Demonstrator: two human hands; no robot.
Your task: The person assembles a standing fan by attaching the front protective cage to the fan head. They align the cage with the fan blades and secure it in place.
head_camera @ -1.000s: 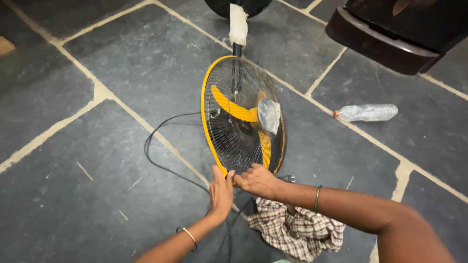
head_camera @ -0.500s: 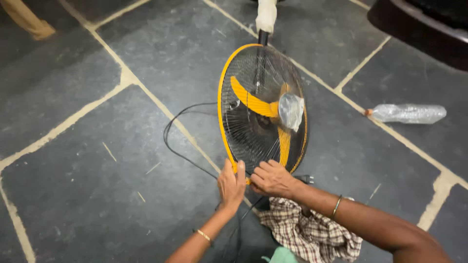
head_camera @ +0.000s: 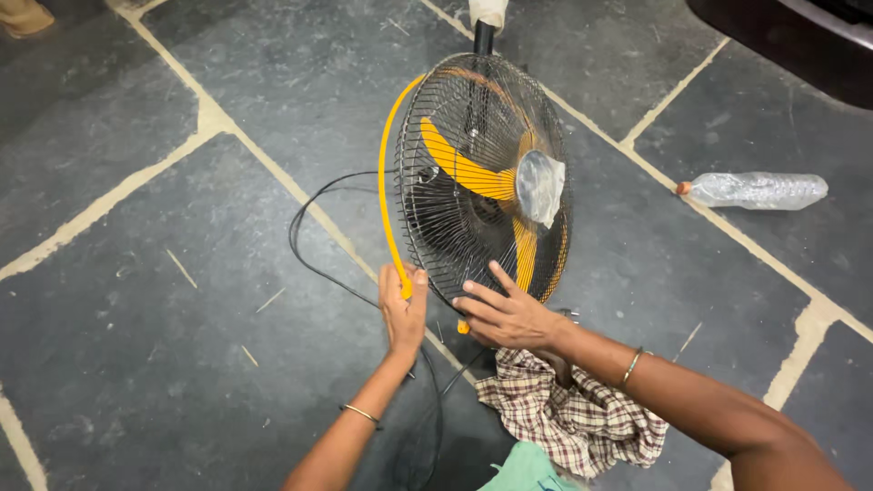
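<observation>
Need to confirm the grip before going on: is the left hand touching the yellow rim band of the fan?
Touching. The head view shows the left hand closed around the loose end of the yellow rim band, which bows away from the wire guard.

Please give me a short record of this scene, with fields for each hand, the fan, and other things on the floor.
left hand: grips the yellow rim band, pulled away from the grille
right hand: fingers spread on the fan grille
fan: yellow blades, hub under clear plastic
nearby: black cable, checked cloth, plastic bottle
floor: dark stone floor
</observation>
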